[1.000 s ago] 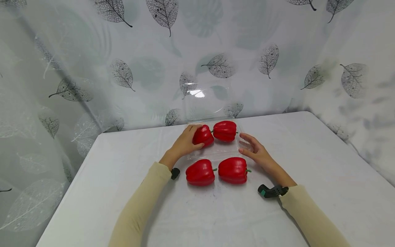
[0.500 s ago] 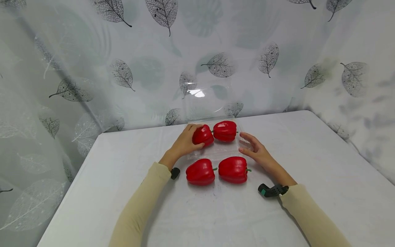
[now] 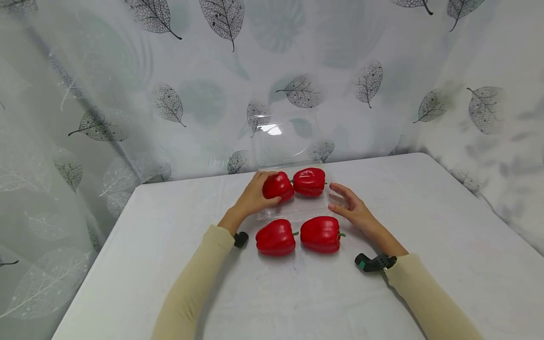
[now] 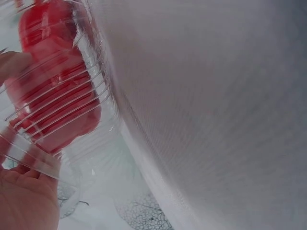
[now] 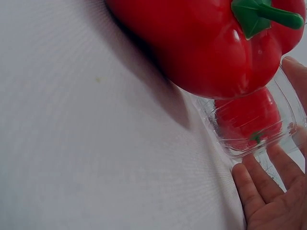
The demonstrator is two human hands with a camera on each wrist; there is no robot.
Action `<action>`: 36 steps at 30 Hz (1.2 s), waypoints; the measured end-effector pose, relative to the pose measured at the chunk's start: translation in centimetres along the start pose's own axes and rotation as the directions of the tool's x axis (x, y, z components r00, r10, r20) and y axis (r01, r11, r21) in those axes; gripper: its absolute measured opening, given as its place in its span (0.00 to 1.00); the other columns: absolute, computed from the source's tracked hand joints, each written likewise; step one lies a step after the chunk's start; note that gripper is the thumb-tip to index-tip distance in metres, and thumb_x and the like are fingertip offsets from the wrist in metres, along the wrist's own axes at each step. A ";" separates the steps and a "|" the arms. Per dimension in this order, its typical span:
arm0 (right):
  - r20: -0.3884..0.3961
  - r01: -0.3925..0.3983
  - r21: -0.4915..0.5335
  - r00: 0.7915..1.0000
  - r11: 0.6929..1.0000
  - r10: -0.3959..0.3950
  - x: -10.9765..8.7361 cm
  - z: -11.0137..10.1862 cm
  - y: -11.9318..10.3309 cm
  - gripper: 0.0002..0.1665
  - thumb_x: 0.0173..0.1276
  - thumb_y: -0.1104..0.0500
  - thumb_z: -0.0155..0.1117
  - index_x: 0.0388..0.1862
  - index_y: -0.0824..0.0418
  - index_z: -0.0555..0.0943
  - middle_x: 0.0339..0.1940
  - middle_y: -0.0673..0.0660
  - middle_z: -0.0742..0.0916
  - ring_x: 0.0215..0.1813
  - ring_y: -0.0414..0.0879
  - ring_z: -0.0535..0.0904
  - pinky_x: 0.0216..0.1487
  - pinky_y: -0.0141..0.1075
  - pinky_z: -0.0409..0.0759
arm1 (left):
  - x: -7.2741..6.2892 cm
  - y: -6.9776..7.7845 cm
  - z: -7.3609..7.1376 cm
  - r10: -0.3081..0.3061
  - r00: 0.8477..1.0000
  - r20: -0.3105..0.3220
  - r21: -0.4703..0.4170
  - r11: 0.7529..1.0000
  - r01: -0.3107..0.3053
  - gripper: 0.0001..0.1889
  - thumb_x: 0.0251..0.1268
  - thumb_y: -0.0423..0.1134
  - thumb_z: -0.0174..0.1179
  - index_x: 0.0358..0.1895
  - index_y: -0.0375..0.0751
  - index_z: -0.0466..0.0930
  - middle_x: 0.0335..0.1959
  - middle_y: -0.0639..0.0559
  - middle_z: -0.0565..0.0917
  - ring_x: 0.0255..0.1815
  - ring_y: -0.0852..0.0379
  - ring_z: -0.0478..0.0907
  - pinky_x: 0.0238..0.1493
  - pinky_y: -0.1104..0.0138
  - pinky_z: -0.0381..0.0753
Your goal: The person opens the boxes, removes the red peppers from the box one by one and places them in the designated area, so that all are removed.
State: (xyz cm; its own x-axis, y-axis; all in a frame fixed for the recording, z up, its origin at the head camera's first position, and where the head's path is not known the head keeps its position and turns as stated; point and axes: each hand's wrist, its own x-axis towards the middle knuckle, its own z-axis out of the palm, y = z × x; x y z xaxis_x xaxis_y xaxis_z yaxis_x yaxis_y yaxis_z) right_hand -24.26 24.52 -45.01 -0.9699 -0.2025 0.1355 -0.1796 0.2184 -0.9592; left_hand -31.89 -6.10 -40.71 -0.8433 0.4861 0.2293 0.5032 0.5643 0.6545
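Note:
A clear plastic clamshell box [image 3: 303, 206] lies near the table's far edge, its lid [image 3: 284, 141] standing up behind it. Inside sit two red bell peppers side by side. My left hand [image 3: 255, 194] grips the left bell pepper [image 3: 277, 187], thumb at its near side and fingers over its far side. In the left wrist view, the fingers [image 4: 36, 160] show through the ribbed plastic wall. The right bell pepper [image 3: 309, 182] lies untouched beside it. My right hand [image 3: 352, 208] is at the box's right side, fingers spread and relaxed, fingertips right by the wall.
Two more red bell peppers lie on the white-covered table [image 3: 272, 297] in front of the box: one on the left [image 3: 275, 237], one on the right [image 3: 320, 234] with its green stem pointing right. A leaf-patterned curtain [image 3: 204, 104] hangs behind the table.
The bell pepper in the left hand has shifted very slightly left. The right hand, the box and the other peppers stay in place.

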 end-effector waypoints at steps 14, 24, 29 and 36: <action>0.010 0.009 0.018 1.000 1.000 -0.009 0.1 -0.1 0.0 0.42 0.70 0.59 0.62 0.78 0.58 0.54 0.78 0.61 0.60 0.77 0.62 0.56 0.61 0.47 0.72 | 0.0 0.0 -0.1 0.016 1.000 -0.011 -0.039 0.999 -0.016 0.37 0.55 0.39 0.70 0.69 0.45 0.64 0.64 0.44 0.68 0.66 0.47 0.67 0.58 0.54 0.78; 0.011 0.012 0.016 1.000 1.000 -0.013 0.1 -0.2 -0.1 0.42 0.70 0.59 0.62 0.78 0.59 0.54 0.78 0.62 0.60 0.76 0.62 0.56 0.61 0.47 0.71 | 0.0 0.1 -0.2 0.024 0.999 -0.028 -0.042 0.999 -0.025 0.37 0.54 0.38 0.71 0.69 0.44 0.65 0.64 0.44 0.68 0.66 0.47 0.66 0.58 0.54 0.78; 0.009 0.004 0.012 1.000 1.000 -0.004 0.2 -0.2 0.0 0.42 0.70 0.58 0.62 0.78 0.58 0.54 0.78 0.62 0.60 0.77 0.62 0.56 0.62 0.49 0.71 | 0.0 0.0 -0.2 0.050 0.998 -0.041 -0.037 0.998 -0.052 0.37 0.54 0.38 0.71 0.68 0.44 0.66 0.64 0.43 0.69 0.66 0.47 0.66 0.59 0.53 0.78; 0.002 -0.012 0.007 1.000 1.000 0.012 0.1 -0.1 -0.1 0.43 0.70 0.57 0.63 0.78 0.58 0.54 0.78 0.61 0.60 0.77 0.61 0.57 0.63 0.51 0.70 | 0.1 -0.1 -0.1 0.115 0.990 -0.078 -0.041 0.992 -0.118 0.35 0.53 0.36 0.72 0.66 0.42 0.68 0.62 0.42 0.70 0.65 0.46 0.67 0.60 0.53 0.77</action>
State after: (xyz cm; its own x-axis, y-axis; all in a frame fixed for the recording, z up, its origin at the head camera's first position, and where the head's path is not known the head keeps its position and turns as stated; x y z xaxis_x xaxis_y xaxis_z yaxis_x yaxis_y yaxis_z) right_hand -24.31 24.54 -44.85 -0.9717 -0.2015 0.1233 -0.1665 0.2141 -0.9625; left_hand -32.02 -6.18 -40.67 -0.7921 0.4943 0.3582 0.5911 0.4747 0.6521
